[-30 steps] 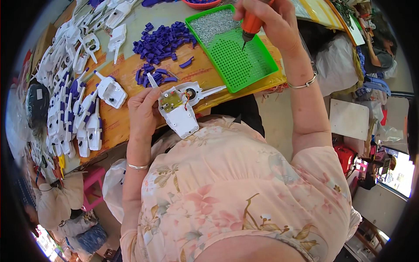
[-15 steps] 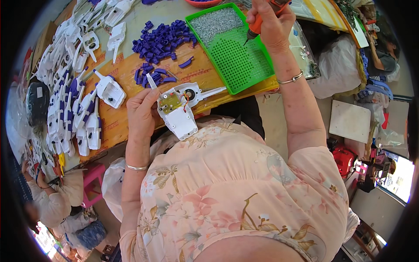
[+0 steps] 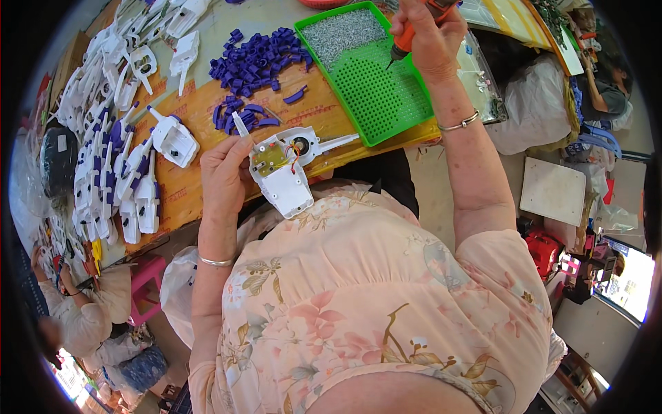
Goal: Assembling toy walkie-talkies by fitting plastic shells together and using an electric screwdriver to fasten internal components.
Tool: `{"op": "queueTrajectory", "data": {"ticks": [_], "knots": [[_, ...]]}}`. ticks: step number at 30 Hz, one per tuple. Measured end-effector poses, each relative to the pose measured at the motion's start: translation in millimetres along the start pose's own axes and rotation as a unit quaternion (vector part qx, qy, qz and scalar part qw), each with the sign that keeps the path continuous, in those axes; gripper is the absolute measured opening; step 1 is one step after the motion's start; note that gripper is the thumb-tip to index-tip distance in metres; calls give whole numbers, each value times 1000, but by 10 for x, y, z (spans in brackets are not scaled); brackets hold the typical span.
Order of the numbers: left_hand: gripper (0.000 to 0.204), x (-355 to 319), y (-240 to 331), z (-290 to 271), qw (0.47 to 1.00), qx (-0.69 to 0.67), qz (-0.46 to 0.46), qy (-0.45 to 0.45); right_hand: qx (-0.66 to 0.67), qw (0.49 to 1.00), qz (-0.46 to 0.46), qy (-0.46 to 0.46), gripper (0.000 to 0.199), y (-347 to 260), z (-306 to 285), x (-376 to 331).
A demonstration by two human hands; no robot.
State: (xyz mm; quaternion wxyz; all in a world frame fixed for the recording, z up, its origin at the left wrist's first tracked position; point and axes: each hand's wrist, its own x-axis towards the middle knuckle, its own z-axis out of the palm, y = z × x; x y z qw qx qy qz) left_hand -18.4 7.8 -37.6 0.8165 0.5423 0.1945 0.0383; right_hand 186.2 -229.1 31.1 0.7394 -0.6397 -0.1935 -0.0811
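Note:
My left hand [image 3: 227, 171] is closed on the left edge of an open white plastic toy housing [image 3: 286, 193]. Inside the housing show a green circuit board [image 3: 270, 159], a round black speaker-like part and thin red and yellow wires. My right hand [image 3: 433, 41] grips an orange electric screwdriver [image 3: 405, 40], its dark tip pointing down over a green tray [image 3: 420, 110]. Small silver screws [image 3: 345, 34] are heaped in the tray's far part, and its near part has a grid of holes. The tip's exact contact with the tray cannot be made out.
Purple plastic pieces [image 3: 258, 62] lie heaped beyond my left hand. White housings [image 3: 103, 172] pile up along the table's left side, with a single one [image 3: 174, 138] nearer. A pink stool [image 3: 146, 286] stands lower left. Other people work at the far left and right edges.
The white housing has shifted very slightly up with my left hand. The screwdriver stays over the tray, its tip moved a little.

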Motion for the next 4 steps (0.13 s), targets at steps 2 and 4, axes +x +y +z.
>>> {"op": "queueTrajectory", "data": {"ticks": [2,4], "knots": [[15,0,0,-7,1000,2,1,-2,-5,1000,2,-1,9,36,-2,18],[16,5,2,-29,1000,4,-8,-9,298,929,-162,-147,9,315,-5,138]]}}
